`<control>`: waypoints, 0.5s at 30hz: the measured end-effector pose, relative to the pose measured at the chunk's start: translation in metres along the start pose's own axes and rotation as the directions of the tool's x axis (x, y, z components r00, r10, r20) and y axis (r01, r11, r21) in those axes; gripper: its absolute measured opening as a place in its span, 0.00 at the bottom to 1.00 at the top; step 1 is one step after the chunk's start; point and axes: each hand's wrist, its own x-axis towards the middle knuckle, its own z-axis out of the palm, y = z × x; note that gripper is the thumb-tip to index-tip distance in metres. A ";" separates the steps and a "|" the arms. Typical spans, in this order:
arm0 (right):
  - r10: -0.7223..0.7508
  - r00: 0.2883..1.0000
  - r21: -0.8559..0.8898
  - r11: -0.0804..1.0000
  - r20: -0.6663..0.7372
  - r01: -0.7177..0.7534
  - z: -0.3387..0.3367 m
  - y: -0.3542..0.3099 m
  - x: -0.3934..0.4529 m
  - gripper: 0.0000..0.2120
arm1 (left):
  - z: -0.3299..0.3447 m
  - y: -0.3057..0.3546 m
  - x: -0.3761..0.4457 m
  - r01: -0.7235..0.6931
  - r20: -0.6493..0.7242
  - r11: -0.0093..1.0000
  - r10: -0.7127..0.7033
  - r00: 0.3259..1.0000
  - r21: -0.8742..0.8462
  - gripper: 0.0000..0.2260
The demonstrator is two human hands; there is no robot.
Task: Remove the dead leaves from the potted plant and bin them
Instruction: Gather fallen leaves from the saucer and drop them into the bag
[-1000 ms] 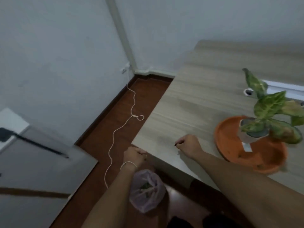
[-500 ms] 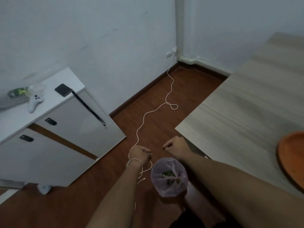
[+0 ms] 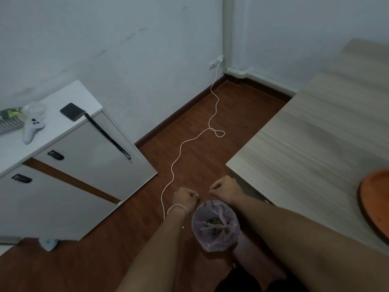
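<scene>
Both hands, left hand (image 3: 185,199) and right hand (image 3: 225,189), hang curled into loose fists just above the bagged bin (image 3: 215,226) holding leaf scraps (image 3: 213,221), white cable (image 3: 179,157) trailing ahead, table (image 3: 311,144) right, cabinet (image 3: 80,165) left.

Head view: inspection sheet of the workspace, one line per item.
Surface: wood table at right, bare but for the orange saucer at its edge.
Job's things: bag on the floor, leaf bits inside; plant not in view.
Clutter: controller and dark case on the cabinet.
Hands: left hand and right hand fisted above the bag; contents cannot be told.
Cables: white cord from socket across the floor.
Surroundings: white walls.
</scene>
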 end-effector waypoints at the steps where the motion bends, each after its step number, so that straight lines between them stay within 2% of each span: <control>1: -0.002 1.000 0.001 1.000 0.000 0.002 0.001 0.001 0.000 0.05 | 0.000 0.001 0.000 -0.017 0.016 1.000 0.017 1.000 0.011 0.08; 8: 0.020 1.000 0.036 0.999 0.000 -0.020 0.001 0.004 0.002 0.06 | 0.006 -0.001 0.004 -0.043 0.069 0.998 0.039 0.997 0.055 0.13; 11: 0.023 1.000 0.003 1.000 0.006 -0.023 0.000 0.014 0.002 0.19 | 0.009 -0.004 0.004 -0.045 0.100 0.995 0.036 0.994 0.092 0.14; 14: 0.017 1.000 0.006 1.000 0.004 -0.017 -0.007 0.024 -0.004 0.11 | 0.011 -0.005 0.006 -0.076 0.097 0.987 0.062 0.993 0.142 0.16; 15: 0.024 1.000 0.017 1.000 -0.002 -0.024 -0.012 0.028 -0.006 0.11 | 0.012 -0.003 0.006 -0.085 0.095 0.983 0.070 0.993 0.162 0.16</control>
